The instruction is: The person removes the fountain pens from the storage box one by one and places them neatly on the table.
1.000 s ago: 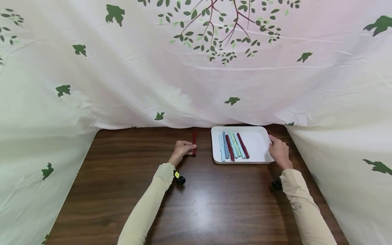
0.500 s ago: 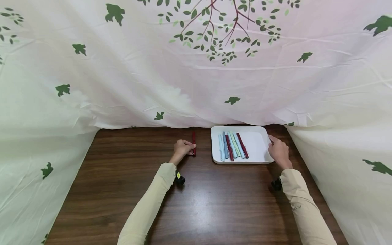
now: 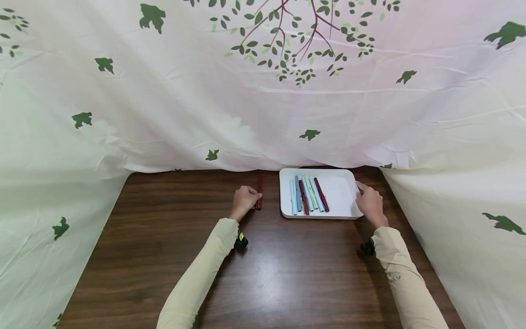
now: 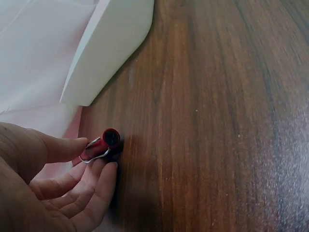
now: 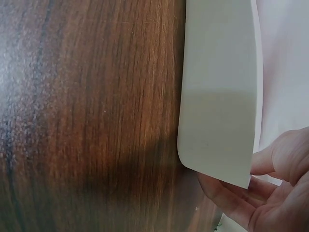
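Observation:
In the head view my left hand (image 3: 245, 197) is at the middle of the table's far part, pinching a dark red pen (image 3: 260, 193). The left wrist view shows the thumb and fingers around this pen (image 4: 99, 147), its metal clip and dark round end facing the camera. The pen lies low, close to the wood; whether it touches cannot be told. My right hand (image 3: 370, 203) grips the right end of a white tray (image 3: 344, 194), thumb at the rim and fingers below the wall (image 5: 217, 145). Several pens lie side by side in the tray's left half: light blue, grey-blue, dark red (image 3: 321, 194) and pale green.
A brown wooden table (image 3: 263, 265) spreads below both arms. White cloth (image 3: 238, 114) printed with leaves and birds hangs along the back and both sides. The tray stands near the back edge, just right of the held pen.
The far end of the red pen has come down slightly in the head view, while my left hand has barely shifted. My right hand keeps its grip on the tray.

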Demonstrator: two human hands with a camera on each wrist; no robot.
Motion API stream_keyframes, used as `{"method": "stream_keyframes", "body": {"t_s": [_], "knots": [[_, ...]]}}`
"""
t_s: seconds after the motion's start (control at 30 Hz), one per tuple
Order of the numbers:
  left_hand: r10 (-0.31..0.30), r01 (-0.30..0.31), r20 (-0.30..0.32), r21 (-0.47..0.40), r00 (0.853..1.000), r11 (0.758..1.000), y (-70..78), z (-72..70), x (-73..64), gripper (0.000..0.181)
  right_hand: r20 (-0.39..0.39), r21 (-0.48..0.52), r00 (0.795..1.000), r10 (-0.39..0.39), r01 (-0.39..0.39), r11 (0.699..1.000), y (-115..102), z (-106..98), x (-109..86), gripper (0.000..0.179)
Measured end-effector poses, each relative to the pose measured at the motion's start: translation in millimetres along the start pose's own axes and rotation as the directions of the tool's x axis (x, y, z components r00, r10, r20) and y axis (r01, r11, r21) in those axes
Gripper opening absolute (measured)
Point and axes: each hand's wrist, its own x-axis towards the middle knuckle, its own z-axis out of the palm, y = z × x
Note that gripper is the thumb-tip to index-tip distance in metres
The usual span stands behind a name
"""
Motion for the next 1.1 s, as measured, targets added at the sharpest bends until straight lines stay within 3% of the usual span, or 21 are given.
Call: {"method": "stream_keyframes", "body": {"t_s": [0.1, 0.27, 0.63, 1.1], "knots": [[0.019, -0.019, 0.0, -0.013, 1.0, 1.0, -1.7, -0.9, -2.3, 0.019, -0.002, 0.006, 1.0, 0.004, -0.004, 1.0, -0.4, 1.7, -1.0, 0.045], [-0.001, 0.002, 0.011, -0.084, 1.0, 0.996, -3.8, -1.6, -3.7, 0.016, 0.0, -0.001, 1.0, 0.014, -0.014, 1.0, -0.6, 3.5, -2.4, 0.045], [0.023, -0.022, -0.018, 0.04, 1.0, 0.999, -1.9, -2.4, -3.1, 0.019, -0.003, -0.008, 1.0, 0.019, -0.019, 1.0, -1.3, 1.8, 0.2, 0.045], [0.014, -0.012, -0.111, 0.014, 0.994, 1.0, 4.4, -0.4, -7.9, 0.042, 0.02, 0.02, 1.0, 0.021, -0.021, 1.0, -9.3, 4.2, 0.3, 0.045]]}}
